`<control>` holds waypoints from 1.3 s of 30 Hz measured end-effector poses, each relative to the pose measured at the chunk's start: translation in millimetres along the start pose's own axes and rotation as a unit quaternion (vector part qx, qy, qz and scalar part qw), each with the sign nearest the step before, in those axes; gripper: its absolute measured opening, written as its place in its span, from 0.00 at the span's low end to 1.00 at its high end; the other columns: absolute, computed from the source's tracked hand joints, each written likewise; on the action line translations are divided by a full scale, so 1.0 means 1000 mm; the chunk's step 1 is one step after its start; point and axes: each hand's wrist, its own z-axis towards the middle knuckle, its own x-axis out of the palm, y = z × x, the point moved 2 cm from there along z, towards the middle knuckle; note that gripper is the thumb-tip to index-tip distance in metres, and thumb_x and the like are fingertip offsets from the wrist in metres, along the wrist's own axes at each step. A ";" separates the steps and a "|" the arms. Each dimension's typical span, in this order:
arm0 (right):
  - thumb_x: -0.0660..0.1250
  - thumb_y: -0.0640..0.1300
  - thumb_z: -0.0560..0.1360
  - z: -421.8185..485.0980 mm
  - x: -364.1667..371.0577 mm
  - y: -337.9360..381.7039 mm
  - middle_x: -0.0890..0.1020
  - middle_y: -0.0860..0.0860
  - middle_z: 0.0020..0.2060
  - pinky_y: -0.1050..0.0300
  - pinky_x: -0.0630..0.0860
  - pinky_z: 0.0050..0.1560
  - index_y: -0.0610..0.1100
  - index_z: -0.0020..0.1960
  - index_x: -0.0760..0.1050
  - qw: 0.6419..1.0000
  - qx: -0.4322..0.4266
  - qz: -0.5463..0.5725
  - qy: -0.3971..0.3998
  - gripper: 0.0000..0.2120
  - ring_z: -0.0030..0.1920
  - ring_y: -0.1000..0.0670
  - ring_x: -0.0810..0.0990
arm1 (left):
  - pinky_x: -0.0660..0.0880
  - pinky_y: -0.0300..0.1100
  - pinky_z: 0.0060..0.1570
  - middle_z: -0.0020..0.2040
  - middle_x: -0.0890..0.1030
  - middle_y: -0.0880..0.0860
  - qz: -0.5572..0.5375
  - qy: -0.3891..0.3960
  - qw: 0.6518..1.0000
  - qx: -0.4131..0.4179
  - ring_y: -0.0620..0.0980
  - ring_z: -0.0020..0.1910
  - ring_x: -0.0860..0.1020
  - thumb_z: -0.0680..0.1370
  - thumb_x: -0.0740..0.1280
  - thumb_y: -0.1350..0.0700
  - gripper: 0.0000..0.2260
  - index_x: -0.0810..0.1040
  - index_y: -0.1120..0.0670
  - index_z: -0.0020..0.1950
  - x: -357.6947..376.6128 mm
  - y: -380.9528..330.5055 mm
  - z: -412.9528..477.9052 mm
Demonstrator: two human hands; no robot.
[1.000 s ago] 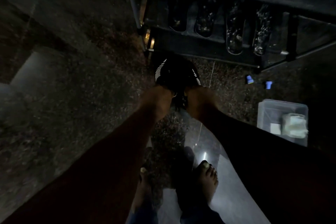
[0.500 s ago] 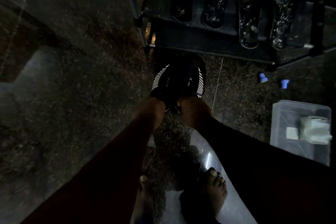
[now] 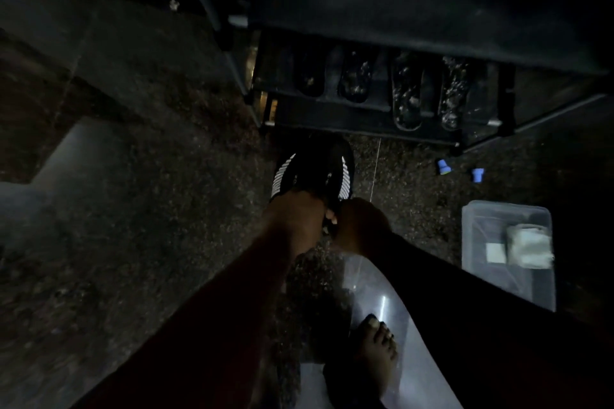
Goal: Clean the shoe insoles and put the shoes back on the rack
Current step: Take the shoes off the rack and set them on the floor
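Left hand (image 3: pixel 295 219): reaches forward and down on a nearly straight bare forearm, back of the hand up, fingers curled over the heel end of the pair of black fabric sneakers with white-striped sides (image 3: pixel 312 169).
Right hand (image 3: pixel 360 229): comes in from the right out of a dark sleeve, knuckles up, closed into a grip on the same heel end, just beside the left hand. Pale fingertips show in the narrow gap between the two hands.
Wrists: close together, both bent slightly downward toward the floor.
Sneakers: side by side, toes pointing away from the person, just in front of the bottom shelf of the dark metal shoe rack (image 3: pixel 332 116). Whether the soles touch the speckled stone floor (image 3: pixel 133 209) cannot be told in the dim light.
Rack: dark worn slippers (image 3: pixel 405 100) lie in a row on its lower shelf.
Right of the sneakers: two small blue plastic caps (image 3: pixel 444 167) on the floor, and nearer the person a clear plastic box (image 3: pixel 498 219) holding a white folded cloth (image 3: pixel 528 251).
Below the hands: one bare foot (image 3: pixel 378 352) stands on the floor.
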 end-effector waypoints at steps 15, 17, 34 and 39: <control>0.63 0.57 0.63 -0.209 -0.346 -0.026 0.82 0.46 0.28 0.56 0.73 0.22 0.45 0.36 0.80 0.940 -0.013 0.016 -0.340 0.16 0.25 0.41 0.81 | 0.76 0.42 0.26 0.40 0.83 0.48 0.016 -0.302 0.942 0.147 0.54 0.31 0.82 0.66 0.66 0.47 0.11 0.82 0.47 0.45 -0.372 -0.145 -0.096; 0.58 0.61 0.65 -0.233 -0.376 -0.034 0.85 0.45 0.36 0.50 0.78 0.31 0.46 0.42 0.82 0.938 -0.015 0.018 -0.347 0.23 0.35 0.38 0.84 | 0.80 0.47 0.33 0.45 0.84 0.50 -0.014 -0.303 0.938 0.169 0.57 0.37 0.84 0.71 0.60 0.48 0.15 0.82 0.48 0.52 -0.403 -0.166 -0.102; 0.67 0.49 0.75 -0.244 -0.510 -0.183 0.78 0.46 0.63 0.46 0.78 0.49 0.50 0.72 0.70 0.924 0.111 -0.006 -0.365 0.25 0.54 0.36 0.81 | 0.71 0.57 0.66 0.67 0.79 0.54 -0.011 -0.162 0.971 0.174 0.60 0.66 0.77 0.79 0.66 0.40 0.22 0.75 0.49 0.69 -0.440 -0.293 -0.039; 0.66 0.49 0.76 -0.211 -0.523 -0.194 0.76 0.42 0.68 0.44 0.77 0.57 0.50 0.79 0.60 0.954 0.112 -0.017 -0.278 0.33 0.61 0.35 0.79 | 0.65 0.68 0.70 0.66 0.79 0.57 0.003 -0.130 0.985 0.116 0.63 0.67 0.76 0.78 0.64 0.36 0.26 0.75 0.51 0.69 -0.424 -0.308 -0.027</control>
